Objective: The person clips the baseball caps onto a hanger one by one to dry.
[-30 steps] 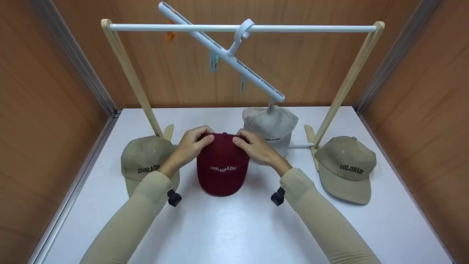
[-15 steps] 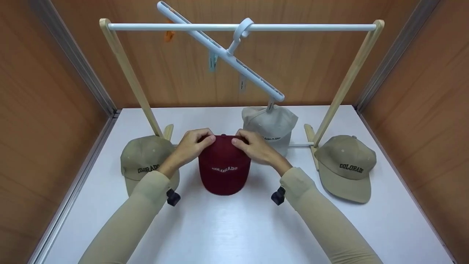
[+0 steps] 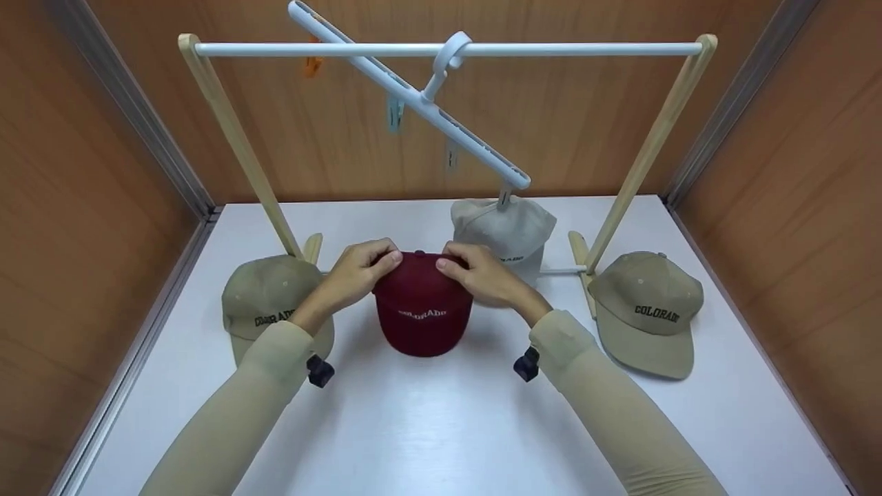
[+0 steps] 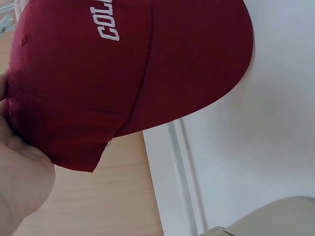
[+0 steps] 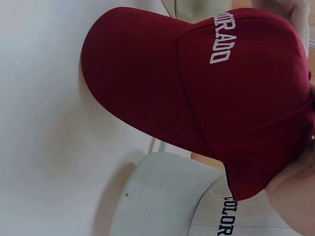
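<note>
A dark red baseball cap (image 3: 422, 296) with white COLORADO lettering is held up between both hands, its brim toward me. My left hand (image 3: 361, 270) grips the crown's upper left side, thumb on the front. On the upper right side, my right hand (image 3: 482, 275) grips it the same way. The other fingers are partly hidden behind the cap. Just behind the right hand, a light grey cap (image 3: 510, 231) hangs from a clip of the white hanger (image 3: 413, 96). In the right wrist view, the grey cap's brim (image 5: 152, 196) shows beside the red cap.
The hanger hooks over the white rail (image 3: 310, 49) of a wooden-legged rack (image 3: 241, 148). An olive cap (image 3: 269, 293) lies at the left, partly behind my left forearm. Another olive cap (image 3: 648, 310) lies at the right. An orange clip (image 3: 312, 66) and a pale blue clip (image 3: 394, 114) hang above.
Both hands keep their grip on the red cap. Its brim has tipped slightly upward, and the cap has shifted a little. The whole view has drifted slightly left.
</note>
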### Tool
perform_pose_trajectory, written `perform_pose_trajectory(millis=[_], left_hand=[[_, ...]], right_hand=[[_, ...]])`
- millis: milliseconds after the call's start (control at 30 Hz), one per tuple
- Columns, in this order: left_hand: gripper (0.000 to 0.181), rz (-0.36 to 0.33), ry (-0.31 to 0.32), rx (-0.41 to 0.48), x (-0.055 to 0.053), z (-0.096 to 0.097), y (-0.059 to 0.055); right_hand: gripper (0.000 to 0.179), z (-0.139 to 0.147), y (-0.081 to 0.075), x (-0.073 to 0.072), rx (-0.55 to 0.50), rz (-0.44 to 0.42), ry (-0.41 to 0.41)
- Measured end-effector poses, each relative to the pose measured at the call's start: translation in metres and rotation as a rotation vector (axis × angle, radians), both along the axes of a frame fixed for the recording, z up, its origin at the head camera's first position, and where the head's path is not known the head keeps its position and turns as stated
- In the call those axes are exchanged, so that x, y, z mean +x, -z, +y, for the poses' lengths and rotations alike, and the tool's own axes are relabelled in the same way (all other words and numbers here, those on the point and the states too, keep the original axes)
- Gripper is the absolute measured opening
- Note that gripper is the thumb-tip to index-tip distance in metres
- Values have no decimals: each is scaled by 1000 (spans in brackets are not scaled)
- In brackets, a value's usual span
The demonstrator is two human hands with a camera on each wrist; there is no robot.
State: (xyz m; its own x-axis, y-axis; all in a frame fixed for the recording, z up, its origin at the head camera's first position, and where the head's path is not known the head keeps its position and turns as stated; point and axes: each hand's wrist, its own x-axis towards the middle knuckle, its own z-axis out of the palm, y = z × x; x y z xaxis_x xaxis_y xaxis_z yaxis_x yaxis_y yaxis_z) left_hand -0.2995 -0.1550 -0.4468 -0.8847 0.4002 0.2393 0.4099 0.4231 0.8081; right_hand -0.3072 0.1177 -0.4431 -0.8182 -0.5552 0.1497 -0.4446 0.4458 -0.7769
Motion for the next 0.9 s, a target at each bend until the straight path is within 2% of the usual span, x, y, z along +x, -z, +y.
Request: perform_pose_trajectory(millis=[267, 900], left_hand=[[24, 16, -38, -40, 2, 3, -6], [23, 43, -118, -45, -1, 4, -19]], right_hand=[[25, 2, -1, -1, -2, 7, 8], [29, 5, -13, -6, 48, 136, 21]])
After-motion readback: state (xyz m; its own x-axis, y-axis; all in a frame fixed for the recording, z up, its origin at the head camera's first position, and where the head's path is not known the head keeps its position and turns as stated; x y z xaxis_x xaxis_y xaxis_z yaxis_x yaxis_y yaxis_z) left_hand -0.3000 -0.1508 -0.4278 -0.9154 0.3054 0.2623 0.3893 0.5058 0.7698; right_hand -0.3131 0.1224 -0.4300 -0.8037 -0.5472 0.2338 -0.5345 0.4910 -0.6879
